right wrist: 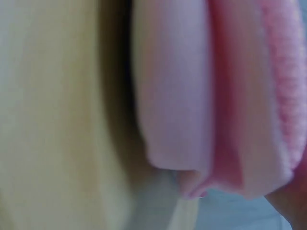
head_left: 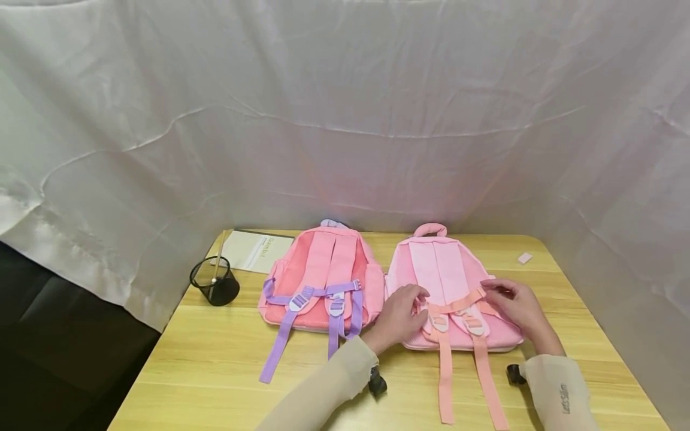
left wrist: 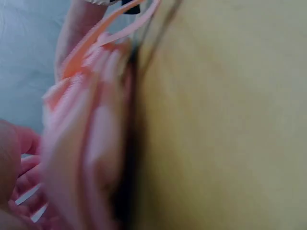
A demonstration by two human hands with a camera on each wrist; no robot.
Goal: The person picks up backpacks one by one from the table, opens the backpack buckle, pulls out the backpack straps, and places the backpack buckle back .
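Observation:
A pale pink backpack (head_left: 396, 269) lies back-side up on the table, its padded shoulder straps facing up. Across those straps runs an orange webbing strap (head_left: 455, 304), with two loose orange tails (head_left: 445, 383) hanging toward the front. My right hand (head_left: 514, 305) pinches the orange strap near its right end. At the strap's left end is my left hand (head_left: 401, 317), fingers loosely bent at the bag's side. In the left wrist view its fingers (left wrist: 29, 184) show spaced apart beside the pink fabric. The right wrist view is filled mostly by the bag's side (right wrist: 177, 96).
Left of it lies a coral backpack (head_left: 318, 248) with purple straps (head_left: 277, 353). A black mesh pen holder (head_left: 223, 293) with a thin stick stands by a notebook (head_left: 256, 251). Toward the back right corner of the wooden table (head_left: 215, 365) sits a small pale block (head_left: 524, 258).

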